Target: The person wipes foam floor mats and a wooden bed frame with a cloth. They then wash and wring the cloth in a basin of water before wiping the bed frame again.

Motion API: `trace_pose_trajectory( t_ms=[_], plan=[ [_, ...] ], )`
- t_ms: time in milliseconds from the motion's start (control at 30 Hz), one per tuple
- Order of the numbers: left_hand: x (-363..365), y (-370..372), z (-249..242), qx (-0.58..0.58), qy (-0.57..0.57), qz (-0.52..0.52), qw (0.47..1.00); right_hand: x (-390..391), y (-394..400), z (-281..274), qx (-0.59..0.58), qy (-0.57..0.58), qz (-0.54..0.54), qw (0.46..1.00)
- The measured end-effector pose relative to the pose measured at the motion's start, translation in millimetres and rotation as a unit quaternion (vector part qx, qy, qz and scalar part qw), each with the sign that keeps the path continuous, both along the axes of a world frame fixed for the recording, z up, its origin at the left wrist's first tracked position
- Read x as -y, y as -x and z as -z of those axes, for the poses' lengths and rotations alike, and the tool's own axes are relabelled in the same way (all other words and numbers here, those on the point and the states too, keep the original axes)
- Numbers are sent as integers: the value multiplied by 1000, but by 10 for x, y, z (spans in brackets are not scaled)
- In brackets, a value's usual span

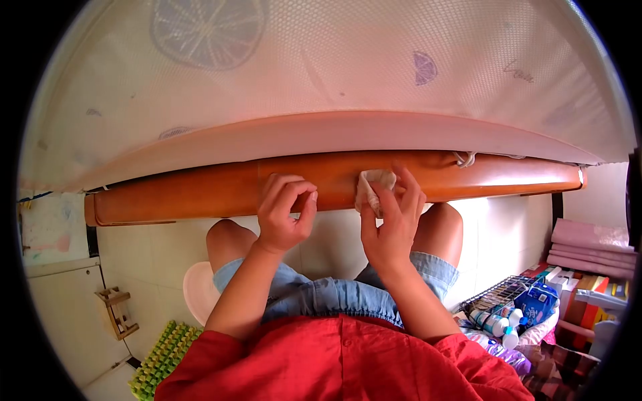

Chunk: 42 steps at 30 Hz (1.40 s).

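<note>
A white cloth (374,184) lies bunched against the front of a long, glossy brown wooden rail (321,179). My right hand (394,224) grips it between thumb and fingers, and the forefinger reaches up over the wood. To its left, my left hand (284,210) is closed, its fingers curled and the thumb tip close to the forefinger, with nothing showing between them. It overlaps the lower edge of the rail in this view. A pale mesh sheet with fruit-slice prints (321,73) spreads behind the rail.
White knotted cord (464,159) hangs over the rail at right. Below right are a black wire basket (498,294), bottles (495,322), and folded pink fabric (592,244). At left are a pink round stool (198,294), a green-yellow mat (164,357) and a small wooden frame (117,313).
</note>
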<state>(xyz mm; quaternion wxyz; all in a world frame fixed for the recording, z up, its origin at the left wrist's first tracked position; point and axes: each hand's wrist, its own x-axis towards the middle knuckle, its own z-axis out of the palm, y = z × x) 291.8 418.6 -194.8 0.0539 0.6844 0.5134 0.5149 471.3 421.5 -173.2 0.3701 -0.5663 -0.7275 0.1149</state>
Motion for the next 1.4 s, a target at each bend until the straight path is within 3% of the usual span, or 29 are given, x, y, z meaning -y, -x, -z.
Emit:
trace_pose_trajectory(
  t_ms=[100, 533, 600, 667, 733, 833, 967, 1200, 1300, 1400],
  plan=[
    [4, 39, -4, -17, -2, 3, 1000, 9, -1, 16, 55, -37, 1, 998],
    [15, 35, -5, 17, -21, 23, 999, -94, 302, 147, 41, -47, -22, 998],
    [16, 37, -11, 25, -16, 19, 999, -112, 307, 136, 31, -50, -44, 997],
    [22, 31, -24, 30, -12, 14, 999, -126, 280, 159, -24, -46, -139, 989],
    [16, 22, -48, 35, 4, 9, 999, -135, 237, 137, -65, -50, -136, 987],
    [3, 4, -98, 8, 31, -33, 999, -172, 71, 100, -12, -66, -19, 998],
    [-35, 76, -163, -64, 25, -66, 995, -220, 112, 141, 9, -61, -14, 998],
    [-36, 152, -22, -1, -20, -60, 998, -268, 395, 138, 33, -63, -47, 996],
    [-20, 163, -1, 33, -21, -60, 997, -291, 406, 105, -47, -19, -117, 992],
    [-19, 171, 4, 78, -25, -58, 995, -294, 221, 126, -27, -62, -71, 995]
  ],
)
